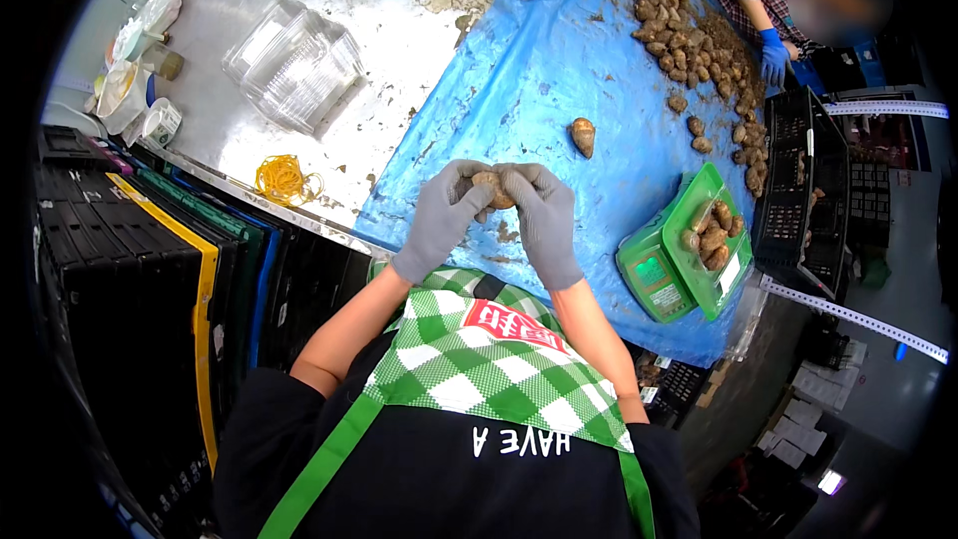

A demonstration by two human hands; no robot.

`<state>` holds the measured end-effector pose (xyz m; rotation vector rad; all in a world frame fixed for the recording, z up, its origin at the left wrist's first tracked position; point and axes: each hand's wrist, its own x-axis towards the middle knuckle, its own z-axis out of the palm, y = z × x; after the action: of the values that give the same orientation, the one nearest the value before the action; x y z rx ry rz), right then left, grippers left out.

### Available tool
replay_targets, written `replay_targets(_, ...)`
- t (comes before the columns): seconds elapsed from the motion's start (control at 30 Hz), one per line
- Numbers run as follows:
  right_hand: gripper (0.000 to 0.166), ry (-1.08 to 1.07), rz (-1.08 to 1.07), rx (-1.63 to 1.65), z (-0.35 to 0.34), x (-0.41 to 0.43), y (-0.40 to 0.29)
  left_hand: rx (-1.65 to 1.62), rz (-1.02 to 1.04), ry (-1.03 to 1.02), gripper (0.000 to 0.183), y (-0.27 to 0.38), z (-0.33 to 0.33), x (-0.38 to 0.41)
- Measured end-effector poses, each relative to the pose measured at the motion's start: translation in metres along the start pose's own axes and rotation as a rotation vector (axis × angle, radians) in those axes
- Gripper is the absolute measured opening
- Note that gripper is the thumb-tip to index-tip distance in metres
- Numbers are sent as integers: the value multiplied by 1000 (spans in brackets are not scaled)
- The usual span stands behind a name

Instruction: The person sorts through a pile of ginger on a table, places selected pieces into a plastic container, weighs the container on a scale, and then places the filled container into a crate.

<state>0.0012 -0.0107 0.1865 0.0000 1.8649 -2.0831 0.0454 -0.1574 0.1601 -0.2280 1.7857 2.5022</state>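
Observation:
Both of my hands wear grey gloves and meet over the near edge of a blue plastic sheet (524, 97). Between them is a brown taro corm (492, 189), partly hidden by the fingers. My left hand (445, 213) grips its left side, and my right hand (542, 213) pinches it from the right. Another taro corm (582, 137) lies on the sheet just beyond my right hand. To the right stands a green digital scale (653, 281). On it sits a green tray (724, 298) holding several corms (715, 236).
A soil-covered heap of corms (677, 37) lies at the far right, near a person's blue-gloved hand (773, 56). Stacked clear plastic containers (296, 64) and yellow rubber bands (283, 180) rest on the metal tabletop (389, 7). Black crates (127, 277) stand at left, another crate (797, 187) at right.

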Motion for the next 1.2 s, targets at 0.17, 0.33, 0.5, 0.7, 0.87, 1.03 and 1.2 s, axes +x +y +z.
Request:
replay_targets(0.17,40,42,185,-91,-25,22,22,-37,14,-22,31,-1,1,-6)
replay_targets(0.33,33,-33,43,-113,-12,-7,-5,-52,95,-5,34,-8,3,1)
replay_targets(0.5,20,33,-80,-224,-5,-5,0,-29,36,-62,36,-10,-1,2)
replay_targets(0.7,36,-195,-240,-1338,-41,20,43,-405,-87,-123,40,-2,-3,-2)
replay_targets(0.87,55,56,-100,-1144,-55,29,22,-591,-141,-104,30,-13,-18,3)
replay_targets(1.03,61,494,-261,-1540,-113,96,40,-138,-39,-126,25,-20,-15,6)
replay_targets(1.2,52,341,-61,-1167,-125,103,39,-152,-149,0,33,-13,-13,7)
